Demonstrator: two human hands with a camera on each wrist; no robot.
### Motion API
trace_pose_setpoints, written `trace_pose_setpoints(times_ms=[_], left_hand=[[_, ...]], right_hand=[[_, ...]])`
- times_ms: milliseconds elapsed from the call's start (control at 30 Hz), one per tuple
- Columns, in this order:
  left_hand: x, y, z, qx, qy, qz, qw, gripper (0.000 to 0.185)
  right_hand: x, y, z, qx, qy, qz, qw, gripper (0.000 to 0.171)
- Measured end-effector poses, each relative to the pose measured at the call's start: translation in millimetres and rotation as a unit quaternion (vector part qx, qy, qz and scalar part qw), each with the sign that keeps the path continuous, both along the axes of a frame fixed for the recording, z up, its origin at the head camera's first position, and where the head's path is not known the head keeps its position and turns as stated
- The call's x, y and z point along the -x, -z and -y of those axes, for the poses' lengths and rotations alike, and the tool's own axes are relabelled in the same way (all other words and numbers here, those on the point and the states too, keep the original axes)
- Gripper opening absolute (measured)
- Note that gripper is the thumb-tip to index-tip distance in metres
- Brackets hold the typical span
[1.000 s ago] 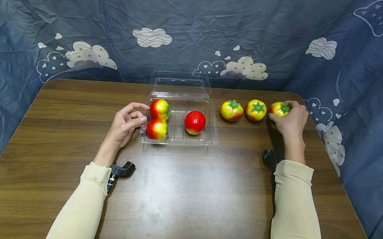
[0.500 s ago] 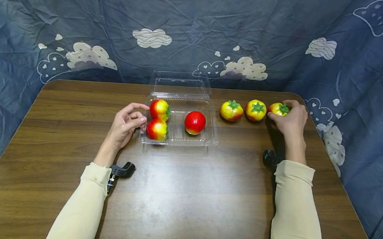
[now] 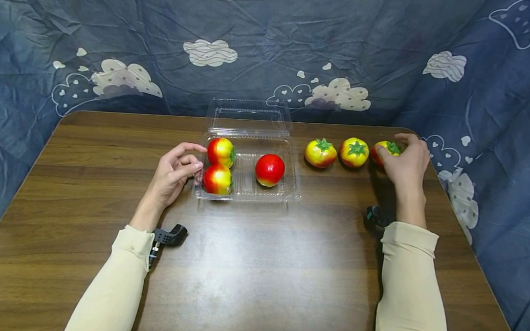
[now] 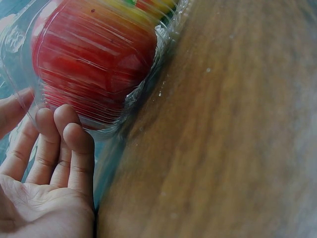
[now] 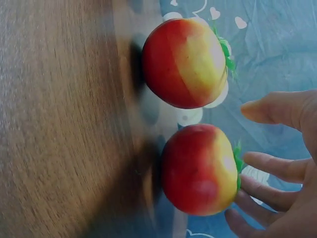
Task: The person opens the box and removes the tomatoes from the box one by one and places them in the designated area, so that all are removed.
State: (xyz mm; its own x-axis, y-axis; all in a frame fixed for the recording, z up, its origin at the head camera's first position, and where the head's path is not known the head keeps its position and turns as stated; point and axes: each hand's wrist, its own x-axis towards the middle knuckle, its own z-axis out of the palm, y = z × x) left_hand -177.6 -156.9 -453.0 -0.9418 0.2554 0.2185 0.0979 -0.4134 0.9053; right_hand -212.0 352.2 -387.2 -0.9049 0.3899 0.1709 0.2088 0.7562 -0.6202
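Tomato [image 3: 387, 149]: red-yellow, green calyx (rightmost of three on desk [image 3: 258, 267]); right hand [image 3: 405, 165] fingers cup it loosely. Left hand [image 3: 172, 172] fingertips touch clear tray [image 3: 244, 195], relaxed.

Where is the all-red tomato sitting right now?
In the head view the red tomato sits in the right half of the clear plastic container, mid-table, with two red-and-yellow tomatoes to its left near the left hand.

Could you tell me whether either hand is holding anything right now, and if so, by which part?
The right hand cups the end tomato round its top and far side. The left hand holds nothing; its fingertips touch the clear box's corner.
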Motion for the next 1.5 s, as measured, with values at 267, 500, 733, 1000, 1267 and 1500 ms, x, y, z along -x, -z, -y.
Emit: trace_pose_setpoints(times_ms=[267,500,733,1000,1267,1500], left_hand=[[0.6,0.3,0,0.002,0.0,-0.001,1.0,0.035],[0.5,0.6,0,0.003,0.002,-0.001,1.0,0.035],[0.0,-0.1,0,0.008,-0.003,0.002,1.0,0.036],[-1.0,-1.1,0,0.01,-0.005,0.003,0.9999,0.035],[0.3,0.0,0,0.0,0.003,0.001,1.0,0.035],[0.6,0.4,1,0.0,0.005,0.006,1.0,0.035]], right_hand=[[0.2,-2.3,5,-0.004,0.0,-0.02,1.0,0.06],[-2.8,-9.0,12,0.001,-0.01,-0.022,1.0,0.061],[-7.8,-20.1,19,0.011,-0.031,-0.034,0.999,0.058],[-11.8,-31.7,33,0.016,-0.06,-0.035,0.997,0.058],[-14.6,-38.5,49,0.011,-0.101,-0.035,0.994,0.058],[-18.6,-41.7,65,0.001,-0.13,-0.042,0.991,0.055]])
